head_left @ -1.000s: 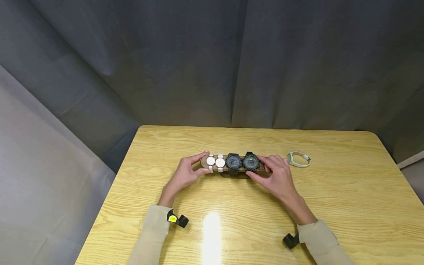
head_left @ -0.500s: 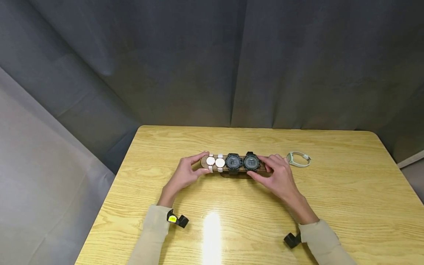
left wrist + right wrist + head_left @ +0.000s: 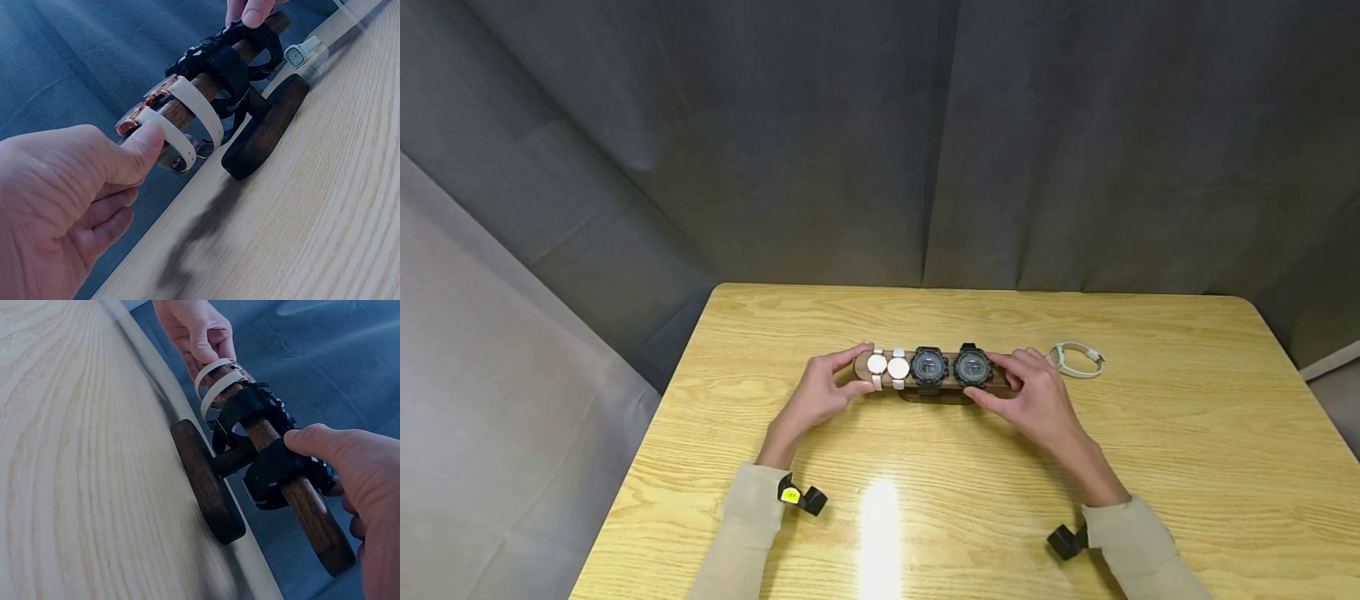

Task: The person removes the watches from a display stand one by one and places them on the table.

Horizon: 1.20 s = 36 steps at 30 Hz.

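A wooden T-shaped watch stand (image 3: 317,525) stands on the table with several watches strapped round its bar. Two white-strapped watches (image 3: 898,367) with rose-gold cases sit toward the left end. To their right are a black digital watch (image 3: 929,365) and, across a small gap, a second black digital watch (image 3: 973,367). My left hand (image 3: 816,392) pinches the left end, its thumb on the outermost white strap (image 3: 172,134). My right hand (image 3: 1036,402) pinches the rightmost black watch between thumb and fingers; in the right wrist view the thumb presses its strap (image 3: 275,467).
A pale green watch (image 3: 1077,360) lies on the wooden table (image 3: 1187,433) just beyond my right hand. Dark grey curtain (image 3: 850,167) hangs behind the table's far edge. Small black cameras ride on both wrists.
My right hand has shifted slightly to the right, and the rightmost black watch has slid with it along the bar, widening the gap to its neighbour. The left hand stays put.
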Available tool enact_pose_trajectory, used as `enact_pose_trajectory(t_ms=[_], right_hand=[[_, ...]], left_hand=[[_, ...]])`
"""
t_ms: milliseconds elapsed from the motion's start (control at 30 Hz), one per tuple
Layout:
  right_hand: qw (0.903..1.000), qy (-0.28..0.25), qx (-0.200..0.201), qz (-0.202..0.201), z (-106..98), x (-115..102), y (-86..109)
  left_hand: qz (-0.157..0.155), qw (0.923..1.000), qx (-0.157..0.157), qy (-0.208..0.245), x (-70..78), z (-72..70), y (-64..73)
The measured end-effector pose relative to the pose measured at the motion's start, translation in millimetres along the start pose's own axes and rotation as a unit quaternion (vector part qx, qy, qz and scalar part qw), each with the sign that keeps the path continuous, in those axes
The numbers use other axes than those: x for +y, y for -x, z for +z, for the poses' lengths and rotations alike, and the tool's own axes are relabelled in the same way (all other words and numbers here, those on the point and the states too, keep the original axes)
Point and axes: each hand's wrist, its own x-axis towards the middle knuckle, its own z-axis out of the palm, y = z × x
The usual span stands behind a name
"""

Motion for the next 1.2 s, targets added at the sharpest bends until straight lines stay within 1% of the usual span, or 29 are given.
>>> enact_pose_trajectory(t_ms=[333,600,867,1200], right_hand=[[0.9995,0.010,-0.027,0.012,-7.8,0.1,-2.8],[0.9986,0.027,-0.041,0.021,-13.4,-0.7,-4.5],[0.9975,0.026,-0.055,0.035,-16.9,1.1,-4.6],[0.9974,0.023,-0.064,0.026,-22.0,4.4,-4.7]], left_hand=[[0.006,1.0000,0.001,0.000,0.7,-0.1,-0.3],[0.002,1.0000,0.004,-0.001,1.0,-0.8,0.6],[-0.002,1.0000,0.002,0.003,1.3,-1.0,1.0],[0.000,0.9999,0.000,0.011,2.9,-1.0,1.5]])
